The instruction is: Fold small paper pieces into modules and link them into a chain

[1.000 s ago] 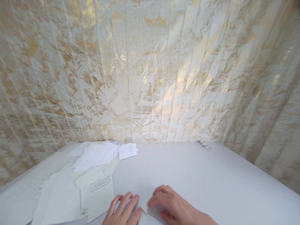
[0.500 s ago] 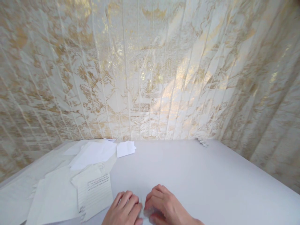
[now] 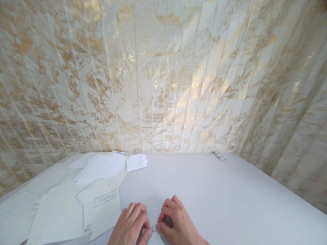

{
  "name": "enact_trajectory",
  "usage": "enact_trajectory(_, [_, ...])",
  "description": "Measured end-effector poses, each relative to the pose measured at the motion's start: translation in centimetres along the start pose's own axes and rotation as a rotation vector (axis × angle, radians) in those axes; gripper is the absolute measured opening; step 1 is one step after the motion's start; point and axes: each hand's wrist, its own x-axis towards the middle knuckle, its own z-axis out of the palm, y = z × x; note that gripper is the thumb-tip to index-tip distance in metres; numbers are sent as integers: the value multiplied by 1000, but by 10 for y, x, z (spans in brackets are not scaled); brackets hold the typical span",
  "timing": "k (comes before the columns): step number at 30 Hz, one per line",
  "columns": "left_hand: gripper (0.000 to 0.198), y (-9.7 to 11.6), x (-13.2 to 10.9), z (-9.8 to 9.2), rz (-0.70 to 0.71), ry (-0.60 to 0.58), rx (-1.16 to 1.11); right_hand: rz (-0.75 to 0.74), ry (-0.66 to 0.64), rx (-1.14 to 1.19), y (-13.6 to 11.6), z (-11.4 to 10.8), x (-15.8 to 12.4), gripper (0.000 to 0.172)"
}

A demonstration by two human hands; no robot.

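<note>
Low in the head view, my left hand (image 3: 130, 223) and my right hand (image 3: 176, 221) face each other over the white table. Thumb and curled fingers of each hand come together in a pinch. Between the fingertips a small white piece of paper (image 3: 154, 227) shows, with a thin raised edge. Most of it is hidden by the fingers or blends into the white table, so its full shape cannot be made out. Left of my left hand lies a lined sheet with handwriting (image 3: 102, 212) and a torn edge.
Several loose white sheets (image 3: 61, 214) overlap on the table's left side. A small stack of folded paper (image 3: 137, 162) sits at the back beside a pile of white sheets (image 3: 99, 168). Small silvery items (image 3: 220, 156) lie at the back right. A patterned curtain (image 3: 163, 85) hangs behind the table (image 3: 224, 197).
My right hand's thumb and fingers have moved into a clearer pinch. My left hand has shifted slightly left and up, its thumb now at the paper. The gap between the hands has widened a little.
</note>
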Motion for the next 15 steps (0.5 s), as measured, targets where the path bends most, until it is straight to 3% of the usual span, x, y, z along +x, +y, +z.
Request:
enact_trajectory(9, [14,0,0,10,-163,49,-66,63,26,-63,-5,7,2,11])
enact_trajectory(15, [11,2,1,6,-212,31,-132,79,-37,-42,-9,-2,4,15])
